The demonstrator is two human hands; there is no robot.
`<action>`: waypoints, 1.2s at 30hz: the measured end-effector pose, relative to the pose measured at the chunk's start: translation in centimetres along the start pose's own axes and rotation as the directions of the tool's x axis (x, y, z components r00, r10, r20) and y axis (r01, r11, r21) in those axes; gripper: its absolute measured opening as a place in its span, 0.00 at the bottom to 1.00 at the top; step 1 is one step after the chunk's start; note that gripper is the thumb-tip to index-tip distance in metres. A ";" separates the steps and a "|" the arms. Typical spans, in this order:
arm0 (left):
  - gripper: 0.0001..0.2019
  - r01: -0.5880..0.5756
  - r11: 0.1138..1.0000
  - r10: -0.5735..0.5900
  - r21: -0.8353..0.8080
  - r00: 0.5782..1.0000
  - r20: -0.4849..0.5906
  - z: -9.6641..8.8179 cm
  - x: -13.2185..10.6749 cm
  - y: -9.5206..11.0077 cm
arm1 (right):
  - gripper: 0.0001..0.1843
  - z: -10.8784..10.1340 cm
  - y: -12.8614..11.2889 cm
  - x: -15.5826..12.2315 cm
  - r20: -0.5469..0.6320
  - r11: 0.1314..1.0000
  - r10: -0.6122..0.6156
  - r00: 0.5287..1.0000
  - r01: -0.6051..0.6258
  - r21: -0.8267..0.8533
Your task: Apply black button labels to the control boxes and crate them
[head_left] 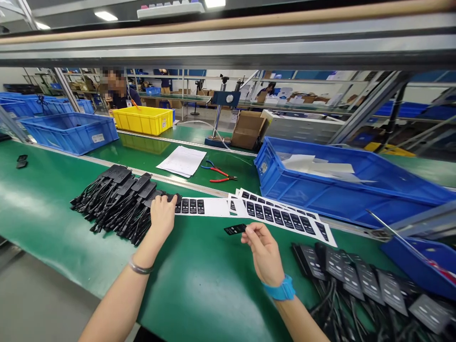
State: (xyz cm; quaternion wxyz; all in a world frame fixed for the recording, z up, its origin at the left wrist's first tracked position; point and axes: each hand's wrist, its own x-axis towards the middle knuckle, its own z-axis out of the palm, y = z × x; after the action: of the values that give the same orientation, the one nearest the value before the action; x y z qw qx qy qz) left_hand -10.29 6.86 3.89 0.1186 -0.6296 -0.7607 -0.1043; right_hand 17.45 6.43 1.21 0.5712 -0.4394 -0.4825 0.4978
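My left hand (163, 217) rests on the green belt with its fingers curled over the nearest black cabled module (170, 197), at the right end of a pile of such modules (117, 202). My right hand (261, 249) pinches a small black label sticker (235, 230) by one end, held just above the belt. White sheets carrying rows of black labels (281, 216) lie between and beyond my hands. A second pile of black modules (366, 280), these with labels on, lies at my right.
A large blue crate (342, 194) with white sheets stands behind the label sheets. Red-handled cutters (219, 174) and a paper (182, 160) lie further back. A blue bin (71, 131) and yellow bin (144, 119) stand at far left, a person behind them. Another blue bin (423, 266) at right.
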 end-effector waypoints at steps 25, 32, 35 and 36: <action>0.30 0.750 -0.228 0.641 -0.621 0.596 0.484 -1.0 -7.1 9.2 | 0.15 1.2 -2.6 -2.2 0.069 0.983 -0.010 0.998 0.023 -0.185; 0.28 0.755 -0.217 0.650 -0.619 0.585 0.485 -1.0 -7.3 9.2 | 0.14 1.2 -2.5 -2.2 0.057 0.981 0.006 0.998 0.006 -0.196; 0.26 0.746 -0.218 0.646 -0.630 0.594 0.479 -1.0 -7.4 9.2 | 0.12 1.2 -2.5 -2.3 0.056 0.979 0.007 0.998 0.004 -0.203; 0.26 0.741 -0.219 0.645 -0.635 0.598 0.476 -1.0 -7.4 9.3 | 0.12 1.3 -2.5 -2.3 0.051 0.979 0.009 0.999 0.002 -0.202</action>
State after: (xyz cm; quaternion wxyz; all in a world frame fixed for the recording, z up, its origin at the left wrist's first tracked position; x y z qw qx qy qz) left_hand 0.18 1.31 2.63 -0.7824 -0.3733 -0.3399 -0.3645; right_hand 16.47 3.88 3.61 0.5100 -0.4829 -0.5446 0.4585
